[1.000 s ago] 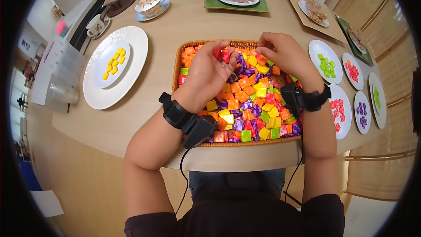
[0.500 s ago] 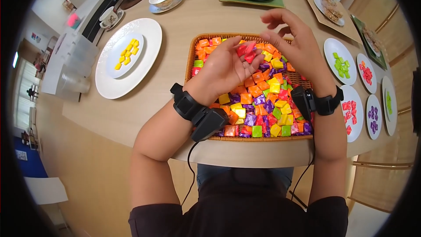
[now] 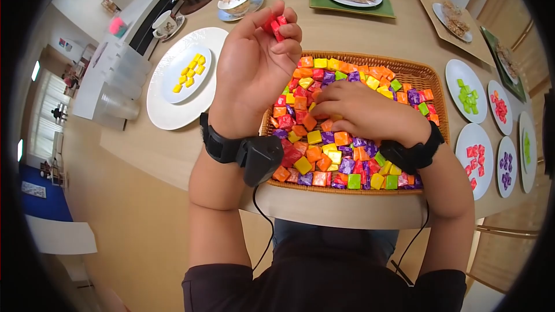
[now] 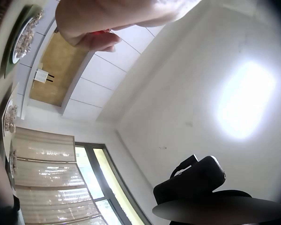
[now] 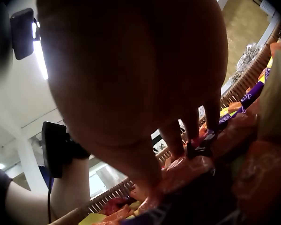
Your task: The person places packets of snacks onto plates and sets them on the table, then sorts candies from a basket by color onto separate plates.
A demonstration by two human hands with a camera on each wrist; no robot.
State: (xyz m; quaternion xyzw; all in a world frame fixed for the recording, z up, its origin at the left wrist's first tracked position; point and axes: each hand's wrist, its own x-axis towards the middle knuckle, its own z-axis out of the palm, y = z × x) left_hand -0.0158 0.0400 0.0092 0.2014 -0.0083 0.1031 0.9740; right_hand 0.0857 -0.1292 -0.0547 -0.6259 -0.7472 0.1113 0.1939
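Note:
The left hand [image 3: 248,69] is raised palm up beyond the wicker basket's left side, its curled fingers holding red wrapped candies [image 3: 278,28]. In the left wrist view only part of that hand [image 4: 114,18] shows, with a bit of red [image 4: 102,32] at its fingers. Inside the basket [image 3: 435,84], the right hand [image 3: 376,111] lies palm down over mixed wrapped candies [image 3: 347,166]. Its fingers [image 5: 171,138] point down, spread apart and touching orange-wrapped pieces [image 5: 189,171] in the right wrist view. Whether its fingertips grip any candy is hidden.
Yellow candies lie on a small plate [image 3: 167,89] set on a larger one [image 3: 159,112], left of the basket. Small plates of green [image 3: 457,69], red [image 3: 462,136] and purple candies [image 3: 503,188] stand right. A green tray [image 3: 381,10] and cups [image 3: 165,24] stand farther back.
The left hand has moved up and left, away from above the basket, its fingers curling more over the red candies. The right hand has lowered onto the candies in the basket.

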